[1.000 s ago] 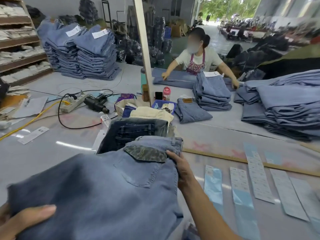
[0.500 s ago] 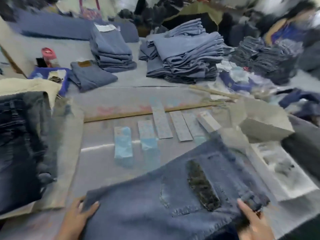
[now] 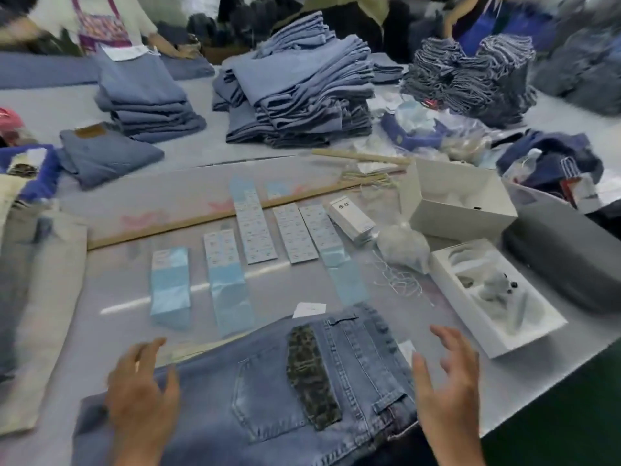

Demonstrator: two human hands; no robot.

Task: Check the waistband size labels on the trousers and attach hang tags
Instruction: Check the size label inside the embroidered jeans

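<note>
At the near edge of the table (image 3: 100, 290), a pair of blue jeans (image 3: 215, 408), laid flat, back pocket up, waistband toward the right. On the waistband, a dark mottled patch (image 3: 311, 375), its lettering too blurred to read. Left hand (image 3: 141, 395) resting on the denim, fingers loosely spread, gripping nothing. Right hand (image 3: 447, 388) just beside the waistband, fingers splayed and empty; touching the cloth or hovering, impossible to tell. Just beyond the jeans, a small white slip (image 3: 309, 309), print illegible. Farther back, rows of sticker sheets (image 3: 255, 230) on pale blue backing, tiny print unreadable. Near them a small white carton (image 3: 351, 216) with two dark characters, not legible. To the right, an open white box (image 3: 497, 297), contents indistinct. Behind, stacks of folded jeans (image 3: 302, 85); one folded pair (image 3: 107, 153) with a tan patch. Far people cut off by the frame.
</note>
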